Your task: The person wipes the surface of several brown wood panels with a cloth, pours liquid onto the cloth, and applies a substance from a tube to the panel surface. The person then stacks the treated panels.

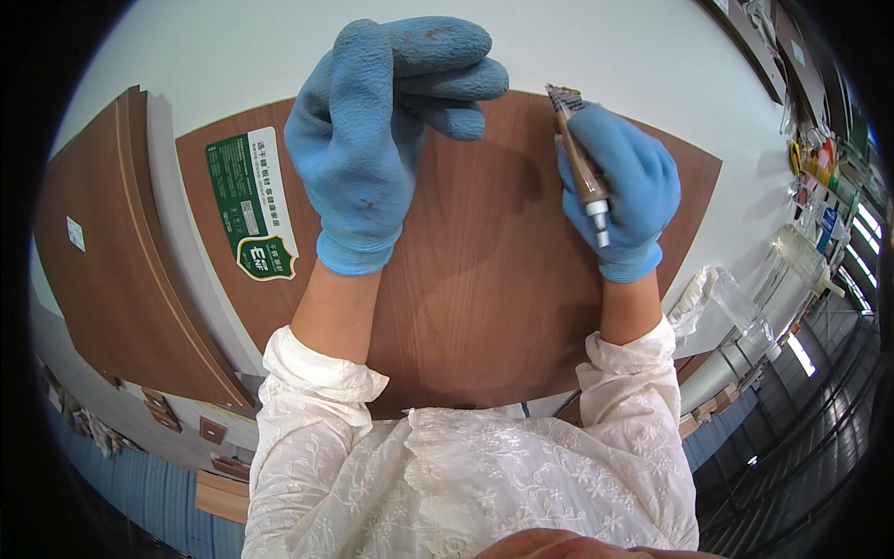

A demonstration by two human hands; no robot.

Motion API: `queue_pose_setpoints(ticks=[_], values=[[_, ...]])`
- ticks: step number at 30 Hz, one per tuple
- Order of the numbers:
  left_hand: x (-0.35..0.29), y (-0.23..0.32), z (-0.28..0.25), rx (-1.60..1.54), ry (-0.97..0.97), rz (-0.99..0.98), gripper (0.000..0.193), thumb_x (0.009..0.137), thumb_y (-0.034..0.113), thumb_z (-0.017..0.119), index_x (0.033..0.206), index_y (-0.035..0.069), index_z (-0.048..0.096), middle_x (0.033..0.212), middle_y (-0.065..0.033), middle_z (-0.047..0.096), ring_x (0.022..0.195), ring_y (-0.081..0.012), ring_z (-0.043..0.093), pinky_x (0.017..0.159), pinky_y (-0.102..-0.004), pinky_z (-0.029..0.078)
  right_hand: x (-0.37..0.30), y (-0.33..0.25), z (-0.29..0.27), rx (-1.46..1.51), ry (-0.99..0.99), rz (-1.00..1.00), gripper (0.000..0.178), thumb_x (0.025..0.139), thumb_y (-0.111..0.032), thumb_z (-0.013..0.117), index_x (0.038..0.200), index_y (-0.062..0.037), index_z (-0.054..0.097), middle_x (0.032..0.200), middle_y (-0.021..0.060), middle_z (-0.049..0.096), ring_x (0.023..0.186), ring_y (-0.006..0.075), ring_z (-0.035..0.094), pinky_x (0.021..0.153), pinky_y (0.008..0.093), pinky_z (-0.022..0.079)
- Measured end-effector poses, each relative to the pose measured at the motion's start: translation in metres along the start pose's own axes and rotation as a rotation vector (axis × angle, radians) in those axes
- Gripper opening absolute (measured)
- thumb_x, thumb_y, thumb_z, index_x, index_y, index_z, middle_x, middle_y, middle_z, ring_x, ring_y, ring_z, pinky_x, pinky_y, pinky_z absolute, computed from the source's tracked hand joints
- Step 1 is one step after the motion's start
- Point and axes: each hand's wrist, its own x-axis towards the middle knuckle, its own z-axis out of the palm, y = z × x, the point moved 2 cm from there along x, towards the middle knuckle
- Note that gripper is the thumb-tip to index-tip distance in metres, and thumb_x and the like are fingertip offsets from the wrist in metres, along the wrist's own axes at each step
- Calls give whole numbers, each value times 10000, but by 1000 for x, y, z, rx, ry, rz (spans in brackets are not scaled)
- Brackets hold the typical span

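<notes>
Above the right side of the brown panel point(475, 307), the right hand point(629, 186) holds a slim brown tube point(584, 175) in curled fingers — long axis slanting, white nozzle point(599, 222) toward the white blouse point(521, 484). The left hand point(363, 149), farther off, points extended fingers its way — nothing visible in them.

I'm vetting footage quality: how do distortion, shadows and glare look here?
All in the head view: fisheye bend bows the edges of the board; soft shadows fall on it between the left hand and right hand; bright light strips stand out near the dark right rim.
</notes>
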Motion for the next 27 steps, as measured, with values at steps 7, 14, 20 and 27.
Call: queue_pose_setpoints(ticks=[7, 14, 20, 27], values=[[1, 2, 1, 39, 8, -2, 557, 1100, 470, 415, 1183, 25, 738, 1041, -168, 774, 858, -255, 771, 620, -312, 624, -24, 5, 7, -138, 15, -100, 343, 780, -155, 678, 1113, -134, 754, 1050, 67, 761, 750, 218, 701, 636, 311, 523], [0, 2, 1, 37, 21, -13, 566, 1101, 469, 412, 1173, 12, 738, 1031, -178, 772, 848, -255, 768, 620, -308, 616, -12, -4, 1, 9, -25, 45, 287, 809, -77, 711, 1092, -99, 749, 940, 86, 769, 672, 206, 699, 580, 287, 517], [0, -1, -9, 102, -3, -8, 569, 1098, 475, 415, 1172, 17, 743, 1040, -170, 774, 840, -248, 770, 623, -303, 622, 18, 6, -16, 815, -140, 1113, 289, 955, -227, 706, 1109, 17, 721, 856, 133, 761, 666, 129, 706, 548, 228, 501], [0, -2, -12, 140, -25, -4, 573, 1094, 490, 417, 1168, 28, 748, 1031, -169, 776, 845, -253, 774, 638, -300, 630, 39, 40, -7, 758, -464, 1046, 376, 998, -326, 656, 1182, -2, 705, 857, 101, 769, 621, 84, 686, 486, 171, 454]])
